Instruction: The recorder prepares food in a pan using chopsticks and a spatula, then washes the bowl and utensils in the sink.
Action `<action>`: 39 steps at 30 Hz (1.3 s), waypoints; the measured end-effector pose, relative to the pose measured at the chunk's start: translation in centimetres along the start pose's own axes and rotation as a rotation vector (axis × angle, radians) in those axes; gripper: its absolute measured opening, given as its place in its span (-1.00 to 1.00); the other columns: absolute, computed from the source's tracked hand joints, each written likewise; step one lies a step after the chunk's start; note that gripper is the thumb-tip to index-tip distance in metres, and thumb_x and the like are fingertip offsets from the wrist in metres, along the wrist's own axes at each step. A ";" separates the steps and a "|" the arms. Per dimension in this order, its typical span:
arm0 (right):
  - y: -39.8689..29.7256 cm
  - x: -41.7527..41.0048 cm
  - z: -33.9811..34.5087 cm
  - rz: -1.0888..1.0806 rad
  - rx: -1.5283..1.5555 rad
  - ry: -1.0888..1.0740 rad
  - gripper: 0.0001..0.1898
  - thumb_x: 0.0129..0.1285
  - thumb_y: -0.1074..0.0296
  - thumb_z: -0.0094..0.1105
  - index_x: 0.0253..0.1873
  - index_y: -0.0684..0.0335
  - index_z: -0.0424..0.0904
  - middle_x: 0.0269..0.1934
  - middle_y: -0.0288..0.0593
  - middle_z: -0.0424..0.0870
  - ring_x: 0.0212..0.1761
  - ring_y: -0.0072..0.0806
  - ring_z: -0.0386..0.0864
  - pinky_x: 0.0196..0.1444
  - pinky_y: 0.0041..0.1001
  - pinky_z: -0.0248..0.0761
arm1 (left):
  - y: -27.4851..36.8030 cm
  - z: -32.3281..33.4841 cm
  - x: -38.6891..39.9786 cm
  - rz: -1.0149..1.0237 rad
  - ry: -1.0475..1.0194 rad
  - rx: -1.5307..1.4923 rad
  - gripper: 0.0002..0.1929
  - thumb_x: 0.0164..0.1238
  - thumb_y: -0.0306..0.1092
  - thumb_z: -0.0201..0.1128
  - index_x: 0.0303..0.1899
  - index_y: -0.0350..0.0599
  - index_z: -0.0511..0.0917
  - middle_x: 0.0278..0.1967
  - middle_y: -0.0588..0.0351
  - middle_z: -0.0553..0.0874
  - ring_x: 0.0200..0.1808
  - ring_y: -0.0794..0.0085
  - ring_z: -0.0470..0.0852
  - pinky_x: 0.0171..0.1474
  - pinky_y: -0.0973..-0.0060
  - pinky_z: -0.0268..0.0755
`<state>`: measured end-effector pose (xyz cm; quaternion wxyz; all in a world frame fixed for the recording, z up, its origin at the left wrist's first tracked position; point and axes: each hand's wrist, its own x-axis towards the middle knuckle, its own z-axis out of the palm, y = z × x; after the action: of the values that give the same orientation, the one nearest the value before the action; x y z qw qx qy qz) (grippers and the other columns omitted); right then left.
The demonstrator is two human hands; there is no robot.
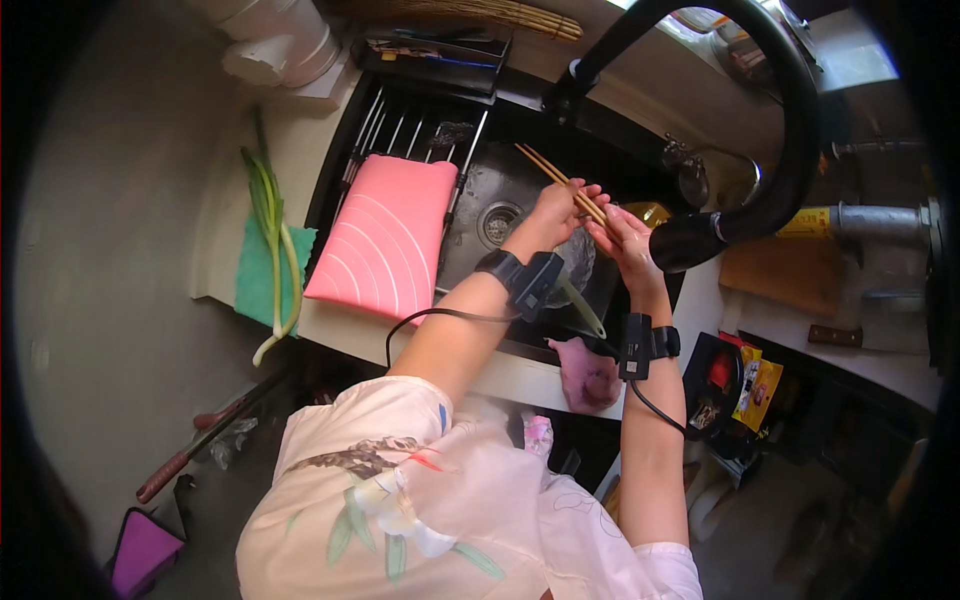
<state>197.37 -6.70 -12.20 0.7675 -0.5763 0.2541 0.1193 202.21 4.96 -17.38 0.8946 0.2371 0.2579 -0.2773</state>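
Observation:
Over the black sink (476, 176), both my hands grip a pair of wooden chopsticks (546, 166). Their thin tips point up and away to the left. My left hand (559, 210) holds them around the middle, and my right hand (628, 238) has its wet fingers around the end nearer me. The spray head of the black faucet (686, 241) hangs right beside my right hand. Below my hands sits something clear and shiny (579, 262), partly hidden by my left wrist; I cannot tell whether it is a bowl. A pale green handle (582, 306) sticks out beside it.
A pink board or mat with white arcs (390, 236) lies on a metal rack (409, 124) across the sink's left side. Scallions (274, 240) rest on a green cloth (251, 262). A pink rag (589, 375) hangs over the front edge. A cleaver (862, 337) lies at right.

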 end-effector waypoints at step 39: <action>0.1 -4.7 -1.7 -0.016 -0.503 -0.100 -0.78 0.24 0.26 0.07 -0.19 0.32 0.54 -0.49 -0.32 0.56 -0.62 -0.75 0.36 -0.58 -0.75 0.25 | 4.1 -1.8 -4.3 0.101 -0.067 0.322 -0.76 0.41 -0.20 -0.17 -0.12 -0.18 0.26 -0.16 -0.11 0.59 -0.20 0.19 0.64 -0.24 0.34 0.57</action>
<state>192.96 -7.77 -10.16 0.6127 -0.7443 0.1738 0.2012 201.12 10.59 -15.01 0.8660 0.3807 0.1679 -0.2775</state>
